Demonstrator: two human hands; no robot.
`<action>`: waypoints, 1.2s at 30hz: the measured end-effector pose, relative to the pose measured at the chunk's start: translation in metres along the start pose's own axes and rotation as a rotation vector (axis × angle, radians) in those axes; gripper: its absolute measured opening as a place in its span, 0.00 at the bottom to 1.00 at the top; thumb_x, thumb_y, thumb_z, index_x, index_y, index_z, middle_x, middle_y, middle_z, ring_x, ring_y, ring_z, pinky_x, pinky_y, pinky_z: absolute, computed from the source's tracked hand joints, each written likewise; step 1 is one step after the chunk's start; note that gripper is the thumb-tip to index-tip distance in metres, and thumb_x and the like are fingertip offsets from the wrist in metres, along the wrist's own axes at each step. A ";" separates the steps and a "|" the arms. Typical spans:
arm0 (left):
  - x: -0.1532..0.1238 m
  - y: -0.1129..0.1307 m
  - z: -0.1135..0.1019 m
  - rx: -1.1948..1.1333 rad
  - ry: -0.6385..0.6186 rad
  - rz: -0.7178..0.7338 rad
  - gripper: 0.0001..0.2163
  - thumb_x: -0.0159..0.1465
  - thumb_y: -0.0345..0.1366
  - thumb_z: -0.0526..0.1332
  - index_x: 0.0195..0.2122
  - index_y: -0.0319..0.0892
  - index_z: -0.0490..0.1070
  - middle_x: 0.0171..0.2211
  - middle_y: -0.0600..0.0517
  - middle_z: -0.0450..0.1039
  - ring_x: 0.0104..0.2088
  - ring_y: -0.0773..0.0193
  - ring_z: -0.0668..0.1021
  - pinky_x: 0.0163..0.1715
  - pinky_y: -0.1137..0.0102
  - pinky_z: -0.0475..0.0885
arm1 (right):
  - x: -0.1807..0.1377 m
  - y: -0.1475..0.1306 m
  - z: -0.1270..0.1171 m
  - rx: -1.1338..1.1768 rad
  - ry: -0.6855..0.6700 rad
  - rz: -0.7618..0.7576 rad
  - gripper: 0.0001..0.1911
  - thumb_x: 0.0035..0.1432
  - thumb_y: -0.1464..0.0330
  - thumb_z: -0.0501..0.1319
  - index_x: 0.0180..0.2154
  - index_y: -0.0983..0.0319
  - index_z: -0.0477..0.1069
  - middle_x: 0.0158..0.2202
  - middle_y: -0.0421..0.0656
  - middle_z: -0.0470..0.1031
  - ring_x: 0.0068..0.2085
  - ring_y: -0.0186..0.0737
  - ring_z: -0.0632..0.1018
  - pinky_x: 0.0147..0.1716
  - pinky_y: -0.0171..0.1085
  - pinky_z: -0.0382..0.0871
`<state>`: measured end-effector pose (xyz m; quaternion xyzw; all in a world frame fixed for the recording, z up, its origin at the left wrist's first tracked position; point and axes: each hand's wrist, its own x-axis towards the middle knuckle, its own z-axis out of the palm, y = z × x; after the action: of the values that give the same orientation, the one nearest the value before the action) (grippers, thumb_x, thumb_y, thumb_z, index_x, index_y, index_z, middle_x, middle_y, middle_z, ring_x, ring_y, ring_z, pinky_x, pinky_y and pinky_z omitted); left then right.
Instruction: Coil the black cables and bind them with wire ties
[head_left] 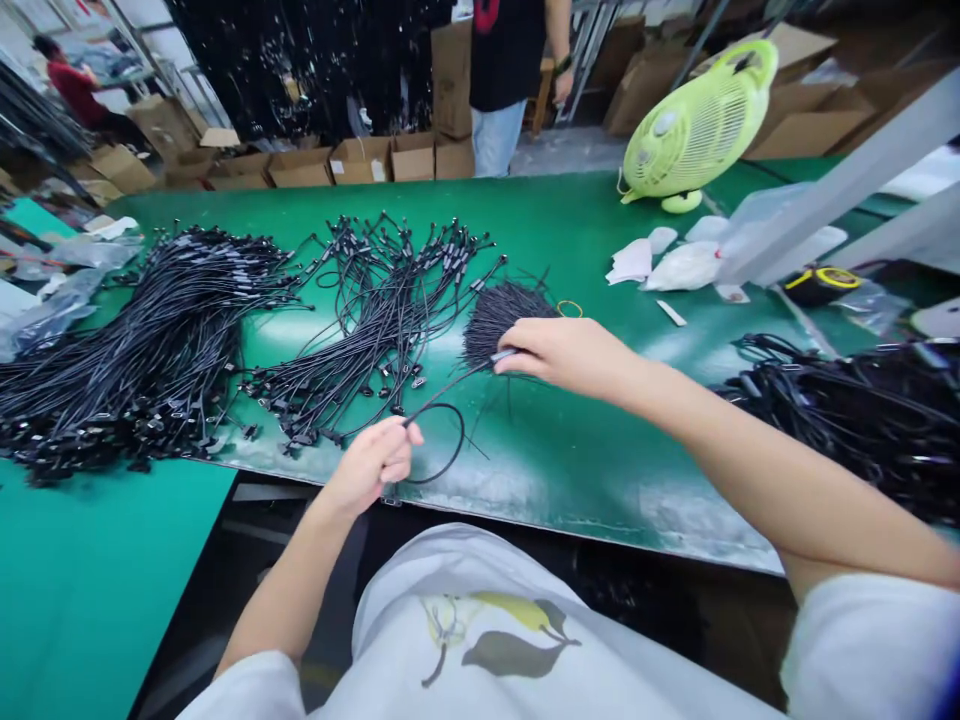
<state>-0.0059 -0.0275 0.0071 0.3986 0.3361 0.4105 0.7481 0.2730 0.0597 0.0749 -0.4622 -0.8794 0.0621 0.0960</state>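
A thin black cable (459,440) runs between my two hands, with a loop of it hanging by the table edge. My left hand (375,458) is closed around one part of the cable. Fingers pinched, my right hand (559,350) grips its grey end piece, right beside a bundle of short black ties (501,315). Part of that bundle is hidden behind the right hand. To the left lies a loose pile of black cables (390,300) with small connectors at both ends.
A larger cable heap (165,320) covers the table's left, and another black heap (862,410) lies at right. Beyond are a green fan (697,125), white plastic bags (690,262) and a yellow-black tape measure (821,284). Across the green table (600,440) stands a person (510,70) before cardboard boxes (360,160).
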 end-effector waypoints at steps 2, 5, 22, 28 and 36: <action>-0.002 0.016 -0.009 -0.256 0.043 0.028 0.10 0.65 0.38 0.60 0.34 0.35 0.72 0.17 0.64 0.45 0.13 0.80 0.50 0.13 0.83 0.52 | -0.013 0.029 0.007 0.173 0.016 0.045 0.18 0.65 0.58 0.50 0.39 0.60 0.73 0.38 0.44 0.78 0.38 0.41 0.77 0.34 0.36 0.65; -0.004 0.038 -0.016 -0.474 0.166 0.190 0.10 0.68 0.34 0.55 0.45 0.34 0.72 0.18 0.63 0.49 0.13 0.81 0.54 0.15 0.86 0.56 | -0.034 0.041 0.033 0.310 0.060 0.062 0.18 0.65 0.60 0.48 0.45 0.60 0.72 0.41 0.44 0.78 0.36 0.40 0.77 0.35 0.38 0.68; -0.009 0.048 -0.019 -0.363 0.164 0.137 0.08 0.64 0.36 0.62 0.30 0.39 0.69 0.13 0.65 0.42 0.10 0.80 0.49 0.10 0.85 0.51 | -0.058 0.065 0.005 -0.086 0.440 0.140 0.17 0.66 0.63 0.47 0.41 0.60 0.73 0.39 0.49 0.77 0.39 0.46 0.76 0.34 0.40 0.62; -0.010 0.053 0.000 -0.122 0.219 0.286 0.14 0.63 0.38 0.63 0.48 0.38 0.70 0.18 0.61 0.59 0.16 0.77 0.66 0.15 0.84 0.60 | -0.062 0.005 0.026 0.122 0.135 -0.210 0.19 0.67 0.61 0.46 0.35 0.57 0.73 0.30 0.43 0.76 0.30 0.40 0.74 0.31 0.38 0.61; 0.015 -0.002 0.035 0.500 -0.028 0.147 0.13 0.65 0.45 0.58 0.36 0.38 0.72 0.24 0.53 0.69 0.27 0.67 0.72 0.31 0.71 0.69 | -0.029 -0.066 0.009 0.404 0.072 -0.377 0.17 0.68 0.67 0.47 0.35 0.62 0.72 0.32 0.43 0.75 0.31 0.34 0.73 0.32 0.33 0.62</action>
<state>0.0302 -0.0262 0.0181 0.6004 0.3869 0.3623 0.5988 0.2346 -0.0018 0.0757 -0.2639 -0.9157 0.2007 0.2272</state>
